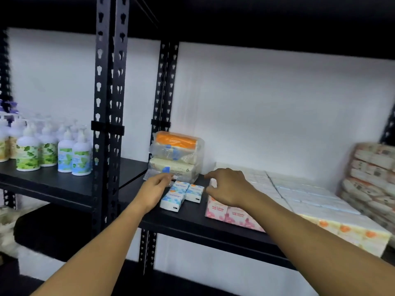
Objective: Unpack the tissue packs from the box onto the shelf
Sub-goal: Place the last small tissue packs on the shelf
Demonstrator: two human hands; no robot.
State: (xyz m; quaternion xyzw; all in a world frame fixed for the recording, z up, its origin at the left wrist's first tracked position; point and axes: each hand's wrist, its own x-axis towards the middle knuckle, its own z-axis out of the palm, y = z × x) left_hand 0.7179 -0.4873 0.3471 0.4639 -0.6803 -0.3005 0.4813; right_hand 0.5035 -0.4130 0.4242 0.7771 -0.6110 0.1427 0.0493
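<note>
Three small blue-and-white tissue packs (pixel 173 199) lie together on the black shelf (pixel 188 218), just in front of a stack of larger wrapped tissue packs (pixel 176 155). My left hand (pixel 154 190) rests at the left side of the small packs, fingers loosely curled against them and holding nothing. My right hand (pixel 229 188) hovers just right of them, fingers apart and empty, above pink flowered tissue packs (pixel 229 214). No box is in view.
Rows of white and orange-printed tissue packs (pixel 316 201) fill the shelf to the right, with stacked wrapped bundles (pixel 372 178) at the far right. Pump bottles (pixel 64 152) stand on the left shelf. Black perforated uprights (pixel 109 124) divide the two bays.
</note>
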